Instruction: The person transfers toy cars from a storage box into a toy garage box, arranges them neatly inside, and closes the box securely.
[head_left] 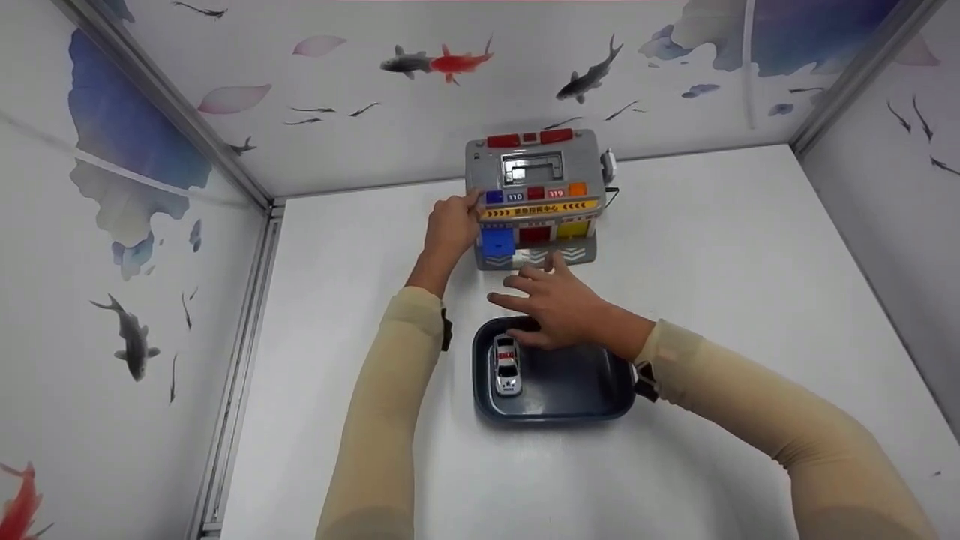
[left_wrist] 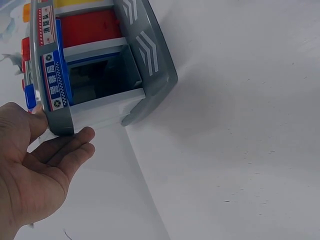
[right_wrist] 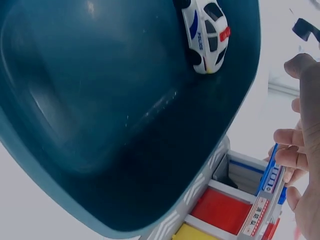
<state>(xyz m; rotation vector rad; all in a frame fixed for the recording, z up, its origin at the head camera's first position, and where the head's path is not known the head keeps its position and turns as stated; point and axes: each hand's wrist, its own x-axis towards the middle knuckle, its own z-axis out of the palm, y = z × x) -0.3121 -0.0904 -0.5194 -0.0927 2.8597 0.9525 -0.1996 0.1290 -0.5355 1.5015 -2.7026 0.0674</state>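
A grey toy rescue station [head_left: 589, 166] with a carry handle and coloured doors stands at the back of the table. My left hand [head_left: 450, 229] holds its left front corner, thumb in front and fingers along the side. The station's blue door [left_wrist: 64, 65] is swung up over a dark bay [left_wrist: 105, 80]; its red door [left_wrist: 92, 27] is closed. Before the station, my right hand [head_left: 559, 307] hovers over the far edge of a dark blue tray [head_left: 577, 386], fingers spread and holding nothing. A white toy police car [head_left: 508, 367] lies at the tray's left side.
White table surface [head_left: 720, 300] surrounds the station and tray. Printed wall panels [head_left: 337, 142] close in the back and both sides. A small grey-white part [head_left: 608, 165] sticks out from the station's right side.
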